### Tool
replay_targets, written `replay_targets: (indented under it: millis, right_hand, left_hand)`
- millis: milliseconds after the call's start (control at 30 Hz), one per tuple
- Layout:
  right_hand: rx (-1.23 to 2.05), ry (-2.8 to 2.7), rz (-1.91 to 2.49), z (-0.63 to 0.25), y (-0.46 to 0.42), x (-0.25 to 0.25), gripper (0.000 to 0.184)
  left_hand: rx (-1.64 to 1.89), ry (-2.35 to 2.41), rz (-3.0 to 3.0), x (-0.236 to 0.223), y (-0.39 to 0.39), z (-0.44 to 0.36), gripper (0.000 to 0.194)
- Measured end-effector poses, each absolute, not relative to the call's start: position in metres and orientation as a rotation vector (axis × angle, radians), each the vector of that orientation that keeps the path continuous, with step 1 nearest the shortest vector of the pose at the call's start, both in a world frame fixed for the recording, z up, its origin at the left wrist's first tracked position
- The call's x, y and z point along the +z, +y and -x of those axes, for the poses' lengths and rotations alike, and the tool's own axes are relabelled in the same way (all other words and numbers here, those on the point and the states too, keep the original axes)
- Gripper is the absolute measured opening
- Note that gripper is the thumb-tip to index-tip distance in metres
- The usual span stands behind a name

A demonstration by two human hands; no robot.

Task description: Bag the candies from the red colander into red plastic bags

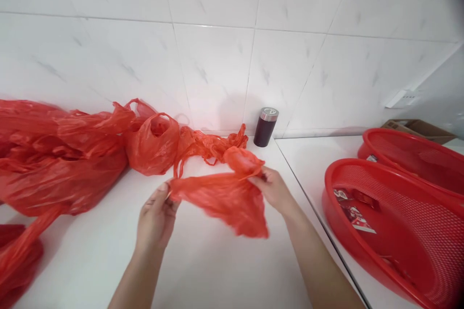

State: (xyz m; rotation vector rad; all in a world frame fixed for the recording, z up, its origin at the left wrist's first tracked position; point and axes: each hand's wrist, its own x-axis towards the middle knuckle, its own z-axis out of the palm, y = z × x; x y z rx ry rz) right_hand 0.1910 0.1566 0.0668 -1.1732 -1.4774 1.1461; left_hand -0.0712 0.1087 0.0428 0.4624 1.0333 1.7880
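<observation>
Presently held bag: I see one thin red plastic carrier bag (221,198), lifted over the white table (224,275) and stretched sideways between both hands; its lower edge is blurred.
Left hand: my left hand (157,215) is closed with thumb and fingers on the left end of this bag.
Right hand: my right hand (273,189) pinches its upper right part; the two hands stand apart, with the film between them.
Weight and feel: I judge it very light and limp, rather slippery, and easily torn if I pull too strongly.
Where to grip: I would take the gathered corners, where several layers lie together, and not the single film in the middle.
Left of the bag: a big heap of red bags (83,169), beside it a rounded red bag with loop handles (154,149), then crumpled red bags (215,144) along the wall (213,72).
Near the wall: a dark tumbler with silver lid (266,128) stands upright.
Right side: on the next tabletop (308,149), a red mesh basket (329,188) contains printed packets (357,217); a second red basket (365,142) is behind, and farther a cardboard box (418,128).
</observation>
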Motion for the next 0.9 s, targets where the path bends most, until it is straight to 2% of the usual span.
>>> replay_targets:
  millis: [133,267,333,433,500,567,700,800,900]
  right_hand:
    - [0.957,-1.220,1.232,-0.224,0.172,0.071,0.027]
    - [0.952,-1.346,1.192,-0.220,0.167,0.074,0.022]
    - [0.991,-1.501,1.156,-0.209,0.159,0.078,0.017]
    - [1.103,-1.690,1.045,-0.192,0.145,0.083,0.020]
    - [1.197,-1.769,0.940,-0.185,0.140,0.084,0.025]
    - [1.249,-1.782,0.870,-0.186,0.143,0.080,0.028]
    - [1.080,-1.393,1.047,-0.213,0.167,0.066,0.036]
    - [0.883,-1.105,1.183,-0.230,0.176,0.068,0.036]
    - [1.093,-1.307,1.155,-0.217,0.159,0.079,0.032]
  left_hand:
    - [1.930,1.186,-0.371,0.043,0.105,0.105,0.010]
    - [1.932,1.472,-0.962,0.066,0.094,0.087,0.018]
    - [1.821,1.607,-1.452,0.080,0.091,0.065,0.022]
    - [1.374,1.605,-1.794,0.088,0.091,0.029,0.030]
    - [1.098,1.522,-1.681,0.084,0.093,0.010,0.020]
    - [0.998,1.403,-1.491,0.076,0.095,-0.001,0.026]
    - [1.136,1.256,-1.091,0.067,0.094,0.011,0.035]
    - [1.223,1.361,-0.904,0.064,0.091,0.031,0.041]
    - [1.227,1.510,-0.963,0.059,0.088,0.031,0.042]
